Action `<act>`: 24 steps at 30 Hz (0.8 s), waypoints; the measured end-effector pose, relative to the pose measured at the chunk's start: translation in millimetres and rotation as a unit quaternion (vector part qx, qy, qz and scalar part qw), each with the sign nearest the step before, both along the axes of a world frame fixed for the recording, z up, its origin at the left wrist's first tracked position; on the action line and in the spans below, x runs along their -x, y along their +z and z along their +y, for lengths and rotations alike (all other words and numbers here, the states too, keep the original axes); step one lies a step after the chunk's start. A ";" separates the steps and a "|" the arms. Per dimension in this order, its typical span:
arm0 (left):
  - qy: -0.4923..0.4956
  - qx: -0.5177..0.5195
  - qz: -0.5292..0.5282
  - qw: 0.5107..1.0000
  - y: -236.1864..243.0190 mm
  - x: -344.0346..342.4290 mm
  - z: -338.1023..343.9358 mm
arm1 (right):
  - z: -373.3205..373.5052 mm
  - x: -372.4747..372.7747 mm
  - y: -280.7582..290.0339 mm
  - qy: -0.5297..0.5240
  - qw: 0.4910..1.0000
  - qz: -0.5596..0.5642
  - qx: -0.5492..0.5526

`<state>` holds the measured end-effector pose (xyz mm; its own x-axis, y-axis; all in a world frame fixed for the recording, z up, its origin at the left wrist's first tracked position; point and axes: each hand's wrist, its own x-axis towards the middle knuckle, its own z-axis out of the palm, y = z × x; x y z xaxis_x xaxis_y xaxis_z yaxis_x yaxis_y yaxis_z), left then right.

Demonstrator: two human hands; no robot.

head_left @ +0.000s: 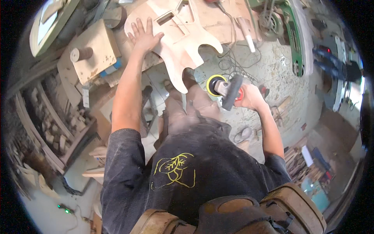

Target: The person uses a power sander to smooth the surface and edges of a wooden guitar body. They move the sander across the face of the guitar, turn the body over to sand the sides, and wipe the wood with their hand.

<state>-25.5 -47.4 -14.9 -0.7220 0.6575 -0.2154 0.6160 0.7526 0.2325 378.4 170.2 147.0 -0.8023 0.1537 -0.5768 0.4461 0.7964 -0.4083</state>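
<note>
head view: wooden guitar body is lying on the workbench, its long horn jutting past the bench edge toward the person. using the body as reference for everything.

left hand is pressing flat on the body's left part, fingers spread wide, gripping nothing. right hand is closing around a power tool (red ring showing by the fingers), off to the near right of the body. its round yellow-rimmed pad is hanging clear of the wood, near that long horn.

left of the body, a pale wood block is carrying a round post; blue tape is showing along its near edge. right of the body, a tapered tube is lying on the bench, white tip poking over the edge. farther right, a green machine is standing. dark cable is looping down between body and machine.
</note>
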 end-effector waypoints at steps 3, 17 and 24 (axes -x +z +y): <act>0.010 -0.093 0.036 0.995 18.1 -18.8 7.2 | -25.4 -44.3 12.4 -0.235 0.970 -0.043 0.038; 0.404 -0.355 -0.545 0.643 17.1 -212.8 -38.3 | -107.2 -133.0 -34.8 -0.587 0.748 0.251 0.181; 0.356 -0.400 -0.559 0.634 167.4 -138.7 -34.7 | -90.7 -167.7 -73.2 -0.590 0.721 0.270 0.244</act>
